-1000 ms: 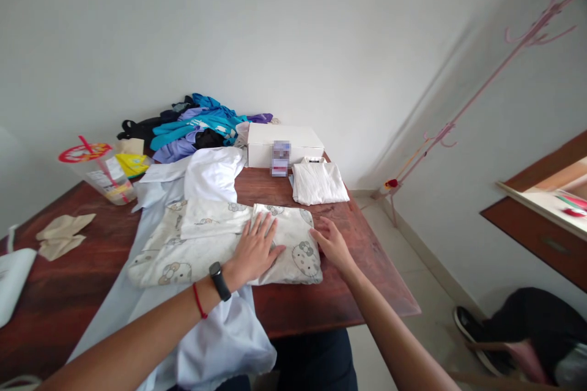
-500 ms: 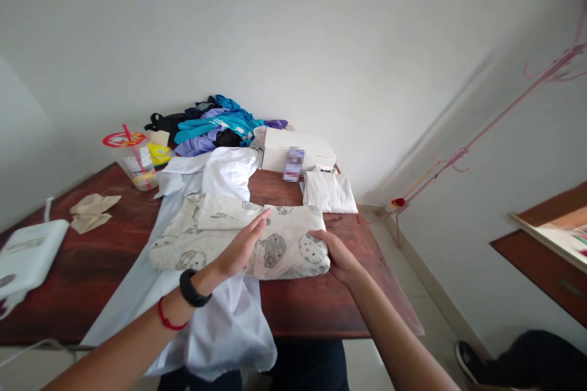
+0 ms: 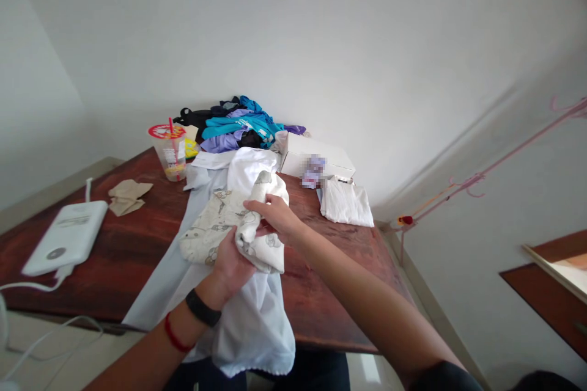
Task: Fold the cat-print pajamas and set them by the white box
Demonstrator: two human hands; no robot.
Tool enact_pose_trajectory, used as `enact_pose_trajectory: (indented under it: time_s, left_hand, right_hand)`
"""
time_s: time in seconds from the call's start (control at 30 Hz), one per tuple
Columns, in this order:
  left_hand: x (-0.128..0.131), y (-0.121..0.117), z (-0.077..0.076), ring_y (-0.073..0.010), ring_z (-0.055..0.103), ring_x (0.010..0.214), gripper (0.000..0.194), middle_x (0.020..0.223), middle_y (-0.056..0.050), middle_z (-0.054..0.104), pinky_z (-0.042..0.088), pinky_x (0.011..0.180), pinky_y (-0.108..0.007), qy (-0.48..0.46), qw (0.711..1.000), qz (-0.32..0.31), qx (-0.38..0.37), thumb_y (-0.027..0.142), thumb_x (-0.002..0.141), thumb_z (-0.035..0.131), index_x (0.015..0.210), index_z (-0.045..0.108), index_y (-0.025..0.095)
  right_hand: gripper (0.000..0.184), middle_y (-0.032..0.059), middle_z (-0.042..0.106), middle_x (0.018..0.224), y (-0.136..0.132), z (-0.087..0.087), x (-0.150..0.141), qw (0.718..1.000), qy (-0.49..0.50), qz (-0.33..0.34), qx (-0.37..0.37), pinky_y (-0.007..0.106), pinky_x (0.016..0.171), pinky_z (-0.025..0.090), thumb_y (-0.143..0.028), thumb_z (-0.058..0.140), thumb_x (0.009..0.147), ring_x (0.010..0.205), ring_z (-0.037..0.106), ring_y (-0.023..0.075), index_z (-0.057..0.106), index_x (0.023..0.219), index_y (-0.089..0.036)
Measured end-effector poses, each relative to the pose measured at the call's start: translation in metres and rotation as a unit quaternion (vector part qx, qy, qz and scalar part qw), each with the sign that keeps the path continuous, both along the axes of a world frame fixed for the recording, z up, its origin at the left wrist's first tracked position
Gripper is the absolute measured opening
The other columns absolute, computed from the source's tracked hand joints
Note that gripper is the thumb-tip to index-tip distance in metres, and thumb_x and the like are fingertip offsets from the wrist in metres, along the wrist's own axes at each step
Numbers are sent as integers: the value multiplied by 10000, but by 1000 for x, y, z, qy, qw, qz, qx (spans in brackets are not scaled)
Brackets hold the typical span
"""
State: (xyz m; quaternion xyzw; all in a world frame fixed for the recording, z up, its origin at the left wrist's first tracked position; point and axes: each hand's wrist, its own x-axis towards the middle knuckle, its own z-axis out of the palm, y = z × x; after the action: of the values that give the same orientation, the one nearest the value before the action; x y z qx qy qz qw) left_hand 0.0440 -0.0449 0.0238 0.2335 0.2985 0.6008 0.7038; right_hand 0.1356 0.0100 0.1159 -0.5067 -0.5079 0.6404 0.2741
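A cream garment with cartoon-cat prints [image 3: 215,229] lies on a pale blue cloth [image 3: 183,259] spread over the dark wooden table [image 3: 330,293]. My left hand [image 3: 232,266] grips the near fold of the printed garment from below. My right hand [image 3: 270,215] holds its right end, lifted and turned over leftward onto the rest. A white garment [image 3: 247,166] lies just behind it.
A folded white top [image 3: 346,204] and a white box [image 3: 321,157] sit at the back right. A heap of blue, purple and black clothes [image 3: 233,125] is at the back. A plastic cup with red straw [image 3: 170,149], brown paper [image 3: 126,195] and a white device [image 3: 68,237] lie left.
Both hands lay flat on the printed garment; now they have taken hold of it and the right hand has folded its right end over to the left. The view swung left.
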Motion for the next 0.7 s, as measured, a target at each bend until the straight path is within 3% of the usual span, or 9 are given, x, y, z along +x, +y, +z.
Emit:
enact_pose_trajectory:
  time_s: [0.1,0.17,0.27,0.37,0.43,0.5,0.6,0.63,0.7]
  left_hand:
    - [0,-18,0,-259,504,1429,503,1349,-72,691,402,1206,-527,-51,996,65,-27,484,1023,315,1387,577,256]
    - [-2,-36,-5,-241,496,1438,492,1385,-52,673,396,1213,-507,-79,991,58,-86,485,1028,288,1335,610,275]
    - [-7,-70,-15,-278,532,1409,604,1395,-94,667,386,1213,-507,-114,981,-22,-158,617,986,273,1192,700,243]
    - [-19,-106,-18,-334,540,1396,653,1427,-118,640,357,1219,-531,-111,969,-163,-149,715,898,401,1208,738,250]
    - [-31,-123,-14,-358,524,1405,658,1455,-109,619,357,1209,-558,-81,960,-242,-117,732,868,484,1280,726,280]
    - [-47,-133,-8,-384,562,1364,653,1417,-117,649,397,1172,-584,-30,961,-265,-77,747,843,546,1282,733,300]
    - [-73,-127,4,-393,661,1224,573,1349,-122,694,470,1099,-589,147,978,-149,-17,691,841,628,1271,727,326]
    - [-82,-120,8,-385,664,1211,541,1363,-115,684,478,1093,-575,233,969,-81,1,650,852,648,1286,709,332]
    - [-100,-100,13,-371,616,1276,529,1429,-103,633,454,1127,-540,411,909,59,40,596,874,656,1326,663,322]
  right_hand:
    - [276,-38,618,572,10,-15,-25,999,-35,35,-18,267,487,609,-319,765,863,489,636,142,509,865,-217]
    - [310,-45,588,530,13,-25,-38,997,-44,56,-24,269,481,608,-325,764,876,486,649,153,476,812,-230]
    - [348,-42,595,557,12,-36,-50,996,-35,79,-32,272,482,604,-356,783,871,505,675,163,468,799,-224]
    - [331,-7,664,718,8,-42,-51,991,-2,131,-28,276,515,610,-410,779,868,603,724,174,518,863,-206]
    - [280,16,695,841,6,-44,-45,987,5,157,30,260,543,600,-427,730,894,692,737,173,562,916,-205]
    - [201,24,704,905,8,-45,-31,977,-23,135,163,256,623,593,-406,667,925,805,728,174,607,937,-214]
    - [128,51,700,996,15,-50,-1,925,-118,20,361,319,817,578,-340,602,927,980,674,205,656,936,-224]
    - [125,69,691,1044,18,-54,10,908,-149,-26,391,351,877,566,-324,598,913,1032,652,225,663,947,-222]
    - [184,113,662,1157,21,-65,30,894,-191,-115,389,411,990,522,-305,622,865,1132,610,268,666,1016,-209]
